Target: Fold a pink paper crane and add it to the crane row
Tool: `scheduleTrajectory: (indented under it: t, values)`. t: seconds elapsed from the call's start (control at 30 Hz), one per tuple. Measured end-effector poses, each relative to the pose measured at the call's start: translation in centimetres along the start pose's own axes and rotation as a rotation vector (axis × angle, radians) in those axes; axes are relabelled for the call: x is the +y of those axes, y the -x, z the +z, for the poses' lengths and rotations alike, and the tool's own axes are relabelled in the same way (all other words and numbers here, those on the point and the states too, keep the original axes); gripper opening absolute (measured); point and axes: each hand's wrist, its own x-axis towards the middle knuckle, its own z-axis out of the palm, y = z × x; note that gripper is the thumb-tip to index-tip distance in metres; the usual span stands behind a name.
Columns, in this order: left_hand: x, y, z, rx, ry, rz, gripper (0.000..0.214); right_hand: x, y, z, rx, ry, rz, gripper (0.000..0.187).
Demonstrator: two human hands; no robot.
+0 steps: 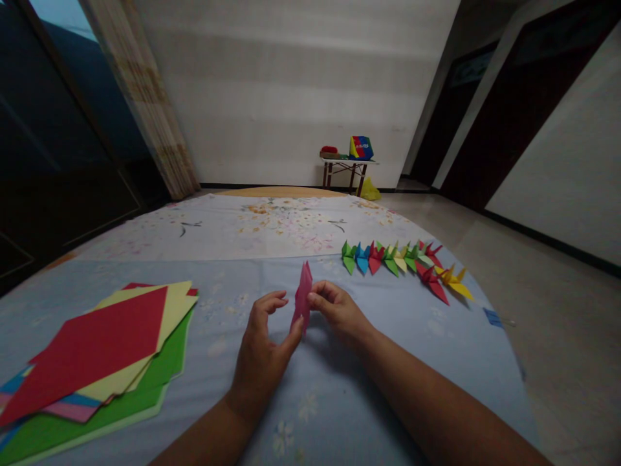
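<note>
A pink folded paper (303, 296), narrow and pointed at the top, stands upright between my two hands above the blue part of the tablecloth. My right hand (337, 310) pinches its right edge between thumb and fingers. On the other side, my left hand (264, 336) has its thumb against the paper's lower edge, while its fingers are curved and apart from the paper. Further right, a row of folded paper cranes (392, 257) in green, blue, red and yellow lies on the table.
A stack of coloured paper sheets (111, 330), red on top, lies at the left. The round table wears a floral tablecloth (218, 226). Against the far wall is a small table (345, 162) bearing a colourful box (361, 148); a yellow bag (370, 189) sits beside it.
</note>
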Motion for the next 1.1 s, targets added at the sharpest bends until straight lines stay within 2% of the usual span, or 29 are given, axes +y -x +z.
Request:
scheduleTrajectory:
  t: [0.17,0.3,0.43,0.57,0.7,0.8,0.93,1.1]
  values:
    - [0.2,-0.1,-0.2,-0.034,-0.048,0.057,0.02,0.7,0.0,-0.1,-0.051,-0.092,0.067,0.031]
    - [0.6,-0.2,-0.2,-0.107,0.027,-0.016,0.011,0.4,0.2,0.3,-0.089,-0.181,0.141,0.033]
    - [0.8,-0.3,0.0,-0.137,0.25,-0.257,0.014,0.0,0.4,0.6,-0.124,-0.23,0.199,0.033]
    - [0.3,-0.5,0.5,-0.091,0.478,-0.527,0.022,0.1,0.5,0.4,-0.139,-0.236,0.213,0.032]
    - [0.1,-0.7,0.7,-0.079,0.548,-0.642,0.029,0.2,0.4,0.4,-0.14,-0.239,0.218,0.034]
    - [0.3,-0.8,0.6,-0.095,0.524,-0.606,0.026,0.2,0.5,0.6,-0.128,-0.23,0.232,0.037]
    - [0.6,-0.6,0.2,-0.19,0.365,-0.482,0.017,0.3,0.6,0.9,-0.083,-0.199,0.238,0.041]
    - [0.8,-0.5,-0.2,-0.166,0.154,-0.265,0.013,0.6,0.6,1.2,-0.048,-0.157,0.225,0.042]
